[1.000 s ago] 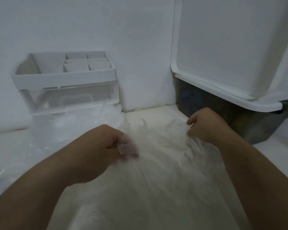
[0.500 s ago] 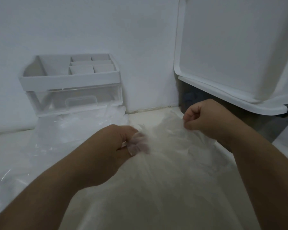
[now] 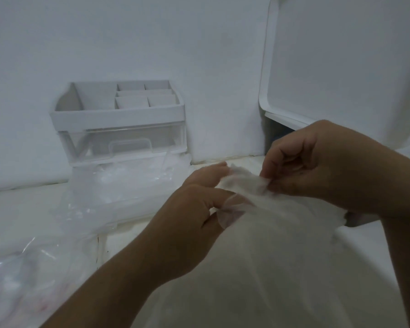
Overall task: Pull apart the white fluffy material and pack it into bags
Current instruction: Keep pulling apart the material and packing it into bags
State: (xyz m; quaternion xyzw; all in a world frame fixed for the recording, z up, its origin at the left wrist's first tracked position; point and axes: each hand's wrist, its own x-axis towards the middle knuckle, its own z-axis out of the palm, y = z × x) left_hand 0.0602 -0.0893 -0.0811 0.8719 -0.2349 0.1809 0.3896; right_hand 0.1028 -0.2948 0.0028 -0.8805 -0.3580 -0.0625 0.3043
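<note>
Left hand point(image 3: 194, 209): fingers curled, pinched near edge of white fluffy material point(image 3: 282, 245).
Right hand point(image 3: 317, 166): pinched its far edge.
Clear bags point(image 3: 118, 185): lay left.

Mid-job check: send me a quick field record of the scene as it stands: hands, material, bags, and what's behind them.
left hand: pinches the top edge of the white fluffy material
right hand: pinches the same edge, close beside the left
material: drapes down from both hands toward the camera
clear plastic bags: crumpled on the table, left of the hands
organiser: white compartments above a clear drawer, against the wall
white container: rear right
</note>
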